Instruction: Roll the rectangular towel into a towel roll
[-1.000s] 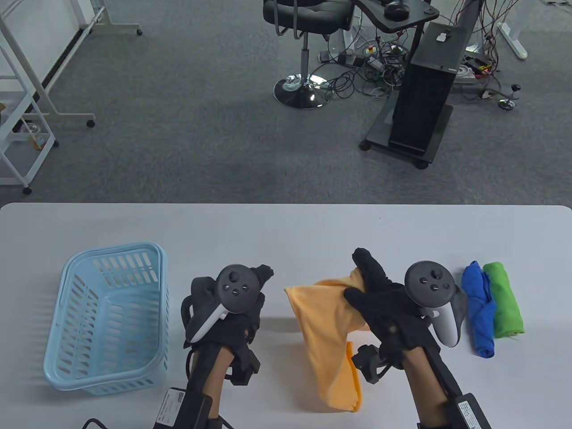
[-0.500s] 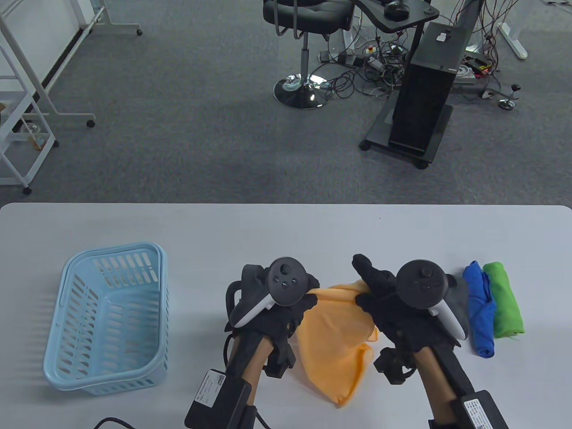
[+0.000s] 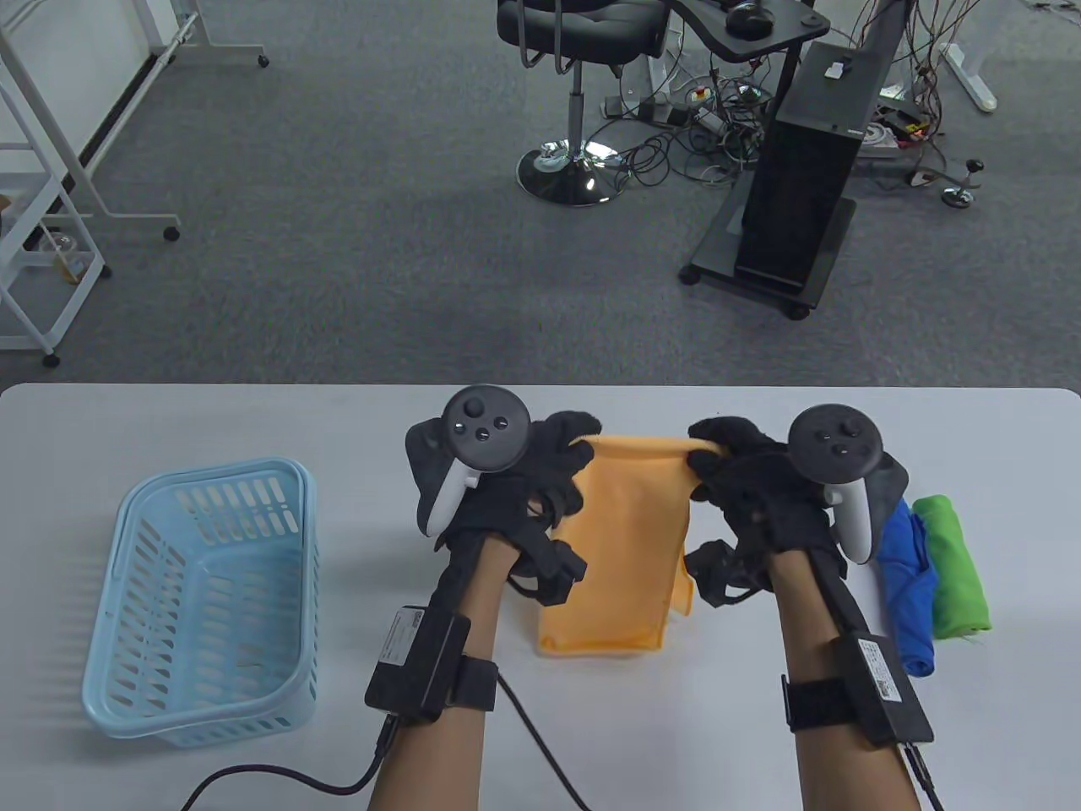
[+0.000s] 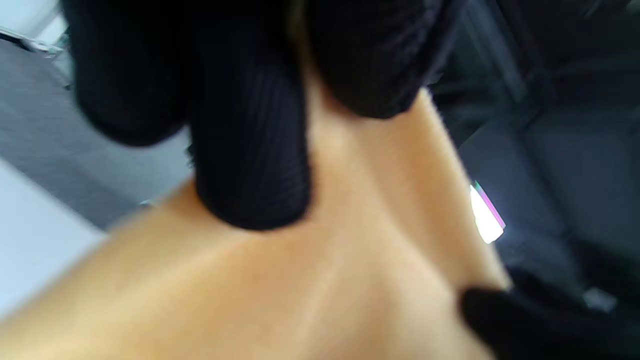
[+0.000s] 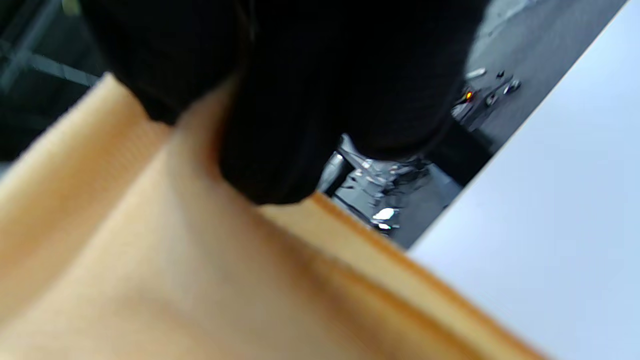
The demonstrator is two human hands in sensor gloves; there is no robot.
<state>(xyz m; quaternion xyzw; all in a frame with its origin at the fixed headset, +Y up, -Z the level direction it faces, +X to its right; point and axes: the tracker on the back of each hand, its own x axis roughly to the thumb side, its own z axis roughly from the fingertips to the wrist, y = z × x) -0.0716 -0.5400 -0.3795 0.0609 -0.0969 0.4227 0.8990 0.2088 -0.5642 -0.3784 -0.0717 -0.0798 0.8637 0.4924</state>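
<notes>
An orange towel [image 3: 625, 541] hangs stretched between both hands above the middle of the white table [image 3: 253, 422], its lower edge near the table surface. My left hand [image 3: 570, 443] pinches the towel's top left corner. My right hand [image 3: 705, 448] pinches the top right corner. In the left wrist view, black gloved fingers [image 4: 250, 150] press into the orange towel [image 4: 300, 280]. The right wrist view shows gloved fingers [image 5: 280, 135] clamped on the orange towel [image 5: 150, 280], with the table [image 5: 550, 200] beyond.
A light blue plastic basket [image 3: 203, 600] stands at the left of the table. A rolled blue towel [image 3: 908, 583] and a rolled green towel [image 3: 954, 566] lie at the right, just beside my right wrist. An office chair and a cabinet stand on the floor beyond the table.
My left hand moved right and took the towel's free corner. Both hands then moved away from me and spread apart, pulling the crumpled towel out flat between them.
</notes>
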